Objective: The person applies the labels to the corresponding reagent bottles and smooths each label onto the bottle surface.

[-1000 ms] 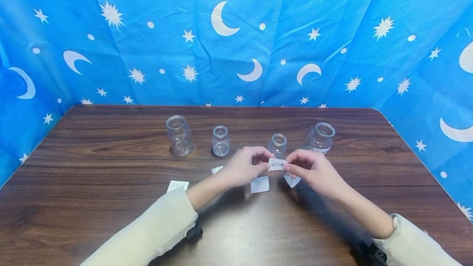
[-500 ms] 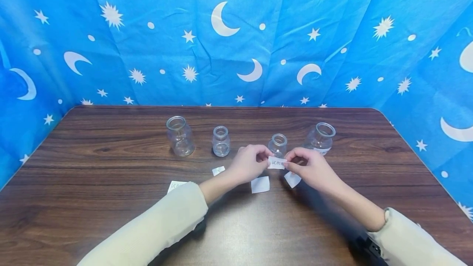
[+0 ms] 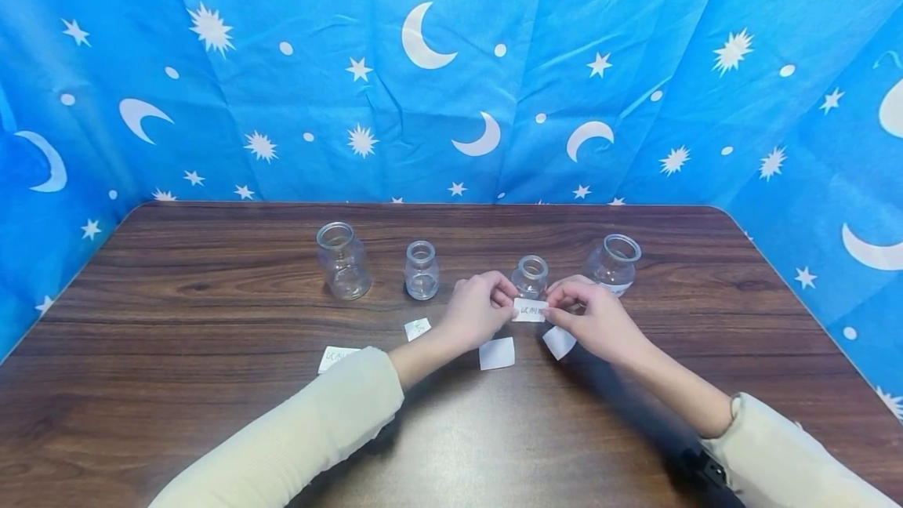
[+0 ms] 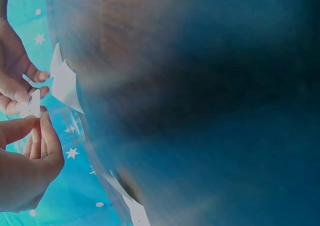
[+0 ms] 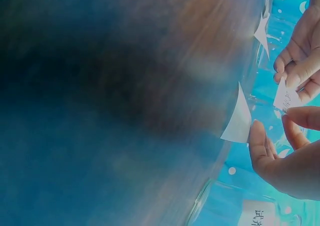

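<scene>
A small white paper label [image 3: 529,310] with handwriting is held up between both hands. My left hand [image 3: 476,310] pinches its left end, and my right hand [image 3: 598,320] pinches its right end. Just behind the label stands a small glass jar [image 3: 531,273], its lower part hidden. In the right wrist view the written label [image 5: 286,95] shows between the two sets of fingertips. Below the hands, a blank paper piece [image 3: 497,353] and a tilted paper piece [image 3: 560,342] lie on the table.
A wide glass jar [image 3: 612,263] with a written label stands right. To the left are a small jar [image 3: 421,271] and a taller jar [image 3: 343,261]. A small paper [image 3: 418,328] and a written label [image 3: 337,357], partly behind the left sleeve, lie on the wooden table [image 3: 176,320].
The label between the hands has flattened out and shifted slightly up, closer to the small jar. The left forearm has moved a little right, uncovering more of the small paper beside it.
</scene>
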Demonstrator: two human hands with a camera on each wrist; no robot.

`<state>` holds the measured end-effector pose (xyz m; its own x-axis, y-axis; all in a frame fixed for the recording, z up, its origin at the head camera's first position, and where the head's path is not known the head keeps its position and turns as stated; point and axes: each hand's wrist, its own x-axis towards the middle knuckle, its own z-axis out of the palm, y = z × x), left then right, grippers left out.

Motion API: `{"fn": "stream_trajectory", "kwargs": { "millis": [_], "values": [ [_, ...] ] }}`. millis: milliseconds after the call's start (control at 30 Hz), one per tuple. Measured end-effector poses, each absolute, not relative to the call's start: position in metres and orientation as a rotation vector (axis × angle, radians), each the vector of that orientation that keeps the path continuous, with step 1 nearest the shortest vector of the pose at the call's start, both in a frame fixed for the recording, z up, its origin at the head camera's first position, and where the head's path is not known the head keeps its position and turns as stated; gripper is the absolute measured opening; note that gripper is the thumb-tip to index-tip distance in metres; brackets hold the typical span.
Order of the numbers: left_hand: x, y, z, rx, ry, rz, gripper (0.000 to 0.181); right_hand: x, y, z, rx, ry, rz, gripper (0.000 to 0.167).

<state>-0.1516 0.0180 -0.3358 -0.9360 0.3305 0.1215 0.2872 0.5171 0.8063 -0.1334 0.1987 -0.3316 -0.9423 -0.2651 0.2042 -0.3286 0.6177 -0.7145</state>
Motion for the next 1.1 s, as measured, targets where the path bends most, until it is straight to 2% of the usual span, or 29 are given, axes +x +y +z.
{"fn": "stream_trajectory", "kwargs": {
  "millis": [333, 833, 1100],
  "values": [
    [-0.153, 0.019, -0.334, 0.464, 2.713, 1.435, 0.023, -0.138, 0.2, -0.332, 0.497, -2.789, 1.215, 0.004],
    [-0.158, 0.024, -0.338, 0.419, 2.762, 1.373, 0.021, -0.141, 0.2, -0.333, 0.465, -2.827, 1.182, 0.007],
    [-0.159, 0.024, -0.337, 0.39, 2.763, 1.352, 0.027, -0.144, 0.201, -0.334, 0.48, -2.831, 1.173, 0.007]
  ]
}}
